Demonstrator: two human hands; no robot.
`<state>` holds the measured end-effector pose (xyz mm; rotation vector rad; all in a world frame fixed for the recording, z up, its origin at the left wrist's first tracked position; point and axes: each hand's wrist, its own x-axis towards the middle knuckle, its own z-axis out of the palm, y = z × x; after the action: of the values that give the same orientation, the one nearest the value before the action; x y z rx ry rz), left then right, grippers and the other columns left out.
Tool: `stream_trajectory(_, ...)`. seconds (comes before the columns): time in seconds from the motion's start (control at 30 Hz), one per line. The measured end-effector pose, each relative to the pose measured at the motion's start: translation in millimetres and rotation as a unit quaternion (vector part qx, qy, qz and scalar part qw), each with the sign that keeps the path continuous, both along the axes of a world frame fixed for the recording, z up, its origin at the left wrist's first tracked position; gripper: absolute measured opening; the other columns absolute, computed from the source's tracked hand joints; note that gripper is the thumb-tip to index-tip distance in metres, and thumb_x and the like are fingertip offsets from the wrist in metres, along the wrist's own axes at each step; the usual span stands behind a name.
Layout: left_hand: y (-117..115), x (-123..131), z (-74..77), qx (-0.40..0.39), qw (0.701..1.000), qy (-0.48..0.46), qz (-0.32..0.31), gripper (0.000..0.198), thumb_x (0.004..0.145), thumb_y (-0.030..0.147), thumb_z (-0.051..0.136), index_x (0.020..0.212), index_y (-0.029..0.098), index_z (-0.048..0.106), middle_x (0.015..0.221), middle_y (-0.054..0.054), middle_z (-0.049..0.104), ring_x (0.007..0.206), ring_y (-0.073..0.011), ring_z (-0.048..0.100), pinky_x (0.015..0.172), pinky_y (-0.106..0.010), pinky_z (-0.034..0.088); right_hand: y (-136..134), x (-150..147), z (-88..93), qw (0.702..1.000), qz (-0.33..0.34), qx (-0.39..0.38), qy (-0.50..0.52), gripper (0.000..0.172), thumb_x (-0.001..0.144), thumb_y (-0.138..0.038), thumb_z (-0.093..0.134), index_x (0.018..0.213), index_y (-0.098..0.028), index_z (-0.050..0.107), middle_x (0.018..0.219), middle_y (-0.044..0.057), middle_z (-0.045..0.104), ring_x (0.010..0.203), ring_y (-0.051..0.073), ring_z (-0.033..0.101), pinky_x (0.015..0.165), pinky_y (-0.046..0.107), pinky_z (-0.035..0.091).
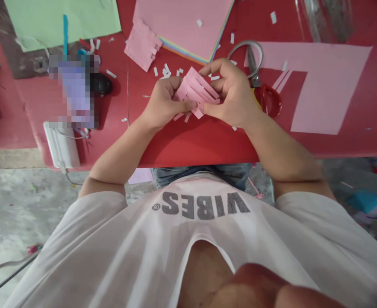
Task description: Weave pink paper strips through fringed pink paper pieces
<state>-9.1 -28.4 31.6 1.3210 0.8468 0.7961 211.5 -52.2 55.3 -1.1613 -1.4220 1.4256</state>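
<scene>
Over the middle of the red table (188, 145), both hands pinch a small piece of pink paper cut into strips (197, 90). My left hand (163, 102) grips its left edge with thumb and fingers closed. My right hand (233, 92) closes on its right side, fingers curled over the top. Red-handled scissors (261, 81) lie just right of my right hand. A second fringed pink piece (142, 45) lies further back on the table.
A stack of coloured sheets with pink on top (185, 23) sits at the back. A cut pink sheet (323, 85) lies right, a green sheet (60, 19) back left. A white power adapter (61, 145) rests at the left edge. Small paper scraps (166, 70) are scattered about.
</scene>
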Motion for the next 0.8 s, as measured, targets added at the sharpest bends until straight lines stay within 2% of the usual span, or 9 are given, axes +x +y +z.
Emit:
stream_trajectory(0.1,3.0,1.6,-6.4,-0.006,0.999,-0.013,0.044,0.045,0.073,0.055,0.095,0.097,0.024,0.073,0.088,-0.002,0.075,0.074,-0.0196,0.072,0.064,-0.039,0.065,3.1,3.2,-1.9,0.999,-0.013,0.033,-0.001,0.039,0.086,-0.043,0.089,0.114,-0.034,0.063,0.074,-0.006,0.068,0.055,0.017,0.059,0.050,0.034,0.043)
stream_trajectory(0.17,5.9,0.9,-11.3,-0.009,0.997,-0.031,0.072,0.045,0.071,0.055,0.095,0.098,0.028,0.072,0.092,0.000,0.076,0.080,-0.0210,0.073,0.067,-0.042,0.068,5.4,5.1,-3.5,0.997,-0.056,0.054,-0.008,0.027,0.091,-0.051,0.083,0.100,-0.032,0.065,0.072,-0.004,0.064,0.053,0.017,0.057,0.047,0.035,0.038)
stream_trajectory(0.23,7.7,-0.2,-15.1,0.001,0.994,-0.043,0.103,0.043,0.070,0.054,0.096,0.097,0.030,0.072,0.092,0.000,0.076,0.080,-0.0208,0.072,0.068,-0.043,0.069,6.4,5.6,-3.2,0.993,-0.088,0.076,-0.031,0.033,0.090,-0.057,0.081,0.085,-0.030,0.064,0.070,-0.002,0.062,0.054,0.016,0.056,0.047,0.035,0.037)
stream_trajectory(0.3,7.6,-0.8,-16.4,0.016,0.991,-0.040,0.124,0.041,0.072,0.052,0.096,0.096,0.030,0.071,0.092,0.000,0.075,0.081,-0.0202,0.070,0.069,-0.044,0.069,5.6,4.6,-0.5,0.989,-0.098,0.097,-0.058,0.037,0.090,-0.060,0.081,0.078,-0.029,0.064,0.071,-0.001,0.063,0.057,0.016,0.057,0.050,0.035,0.037)
stream_trajectory(0.4,4.7,0.2,-14.3,0.038,0.990,-0.035,0.131,0.037,0.075,0.047,0.095,0.097,0.028,0.072,0.094,-0.002,0.074,0.082,-0.0204,0.070,0.073,-0.045,0.068,1.9,1.6,4.9,0.985,-0.091,0.121,-0.082,0.032,0.093,-0.054,0.081,0.078,-0.029,0.066,0.069,0.000,0.064,0.059,0.017,0.057,0.054,0.037,0.037)
stream_trajectory(0.5,1.7,3.1,-11.8,0.042,0.989,-0.035,0.137,0.034,0.077,0.046,0.093,0.095,0.026,0.073,0.092,-0.002,0.075,0.079,-0.0202,0.070,0.070,-0.042,0.068,-1.0,-1.0,6.1,0.982,-0.095,0.132,-0.097,0.029,0.095,-0.045,0.081,0.075,-0.030,0.066,0.067,-0.001,0.063,0.058,0.017,0.054,0.055,0.038,0.036)
stream_trajectory(0.63,0.0,6.7,-13.8,0.010,0.984,-0.050,0.169,0.035,0.073,0.045,0.095,0.092,0.028,0.071,0.089,0.000,0.076,0.075,-0.0179,0.070,0.066,-0.037,0.068,-2.0,-4.1,-0.1,0.979,-0.113,0.123,-0.113,0.032,0.094,-0.042,0.082,0.072,-0.030,0.062,0.065,-0.001,0.061,0.057,0.018,0.051,0.054,0.038,0.035)
stream_trajectory(0.8,-2.8,6.2,-15.7,-0.054,0.982,-0.065,0.171,0.037,0.076,0.044,0.091,0.105,0.031,0.072,0.101,0.001,0.079,0.087,-0.0221,0.077,0.077,-0.041,0.072,-3.2,-9.6,-7.5,0.976,-0.134,0.108,-0.130,0.037,0.094,-0.042,0.080,0.068,-0.029,0.058,0.062,-0.002,0.058,0.055,0.016,0.048,0.053,0.038,0.036)
